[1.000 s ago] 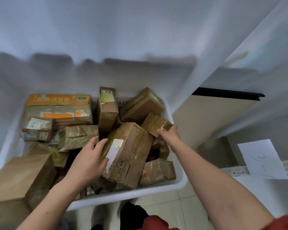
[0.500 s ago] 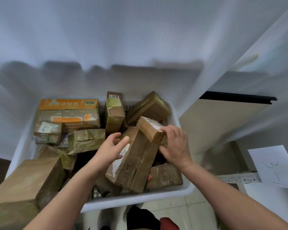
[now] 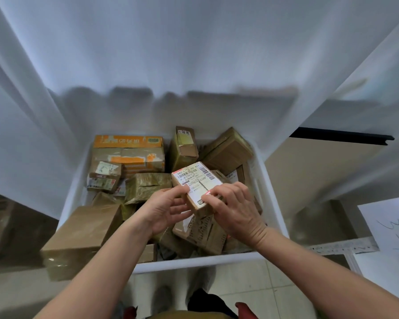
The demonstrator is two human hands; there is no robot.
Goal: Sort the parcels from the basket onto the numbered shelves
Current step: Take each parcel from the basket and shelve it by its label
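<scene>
Curled left hand [image 3: 165, 209] beside curled right hand [image 3: 236, 209]

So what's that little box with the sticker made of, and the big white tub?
The small parcel looks like matte brown cardboard, shown by its plain brown sides, with a white printed paper label on top. The basket seems smooth white plastic: even colour, rounded moulded rim.

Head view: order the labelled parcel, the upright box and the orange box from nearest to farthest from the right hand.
1. The labelled parcel, held in the right hand.
2. The upright box, back middle of the basket.
3. The orange box, back left corner.
</scene>
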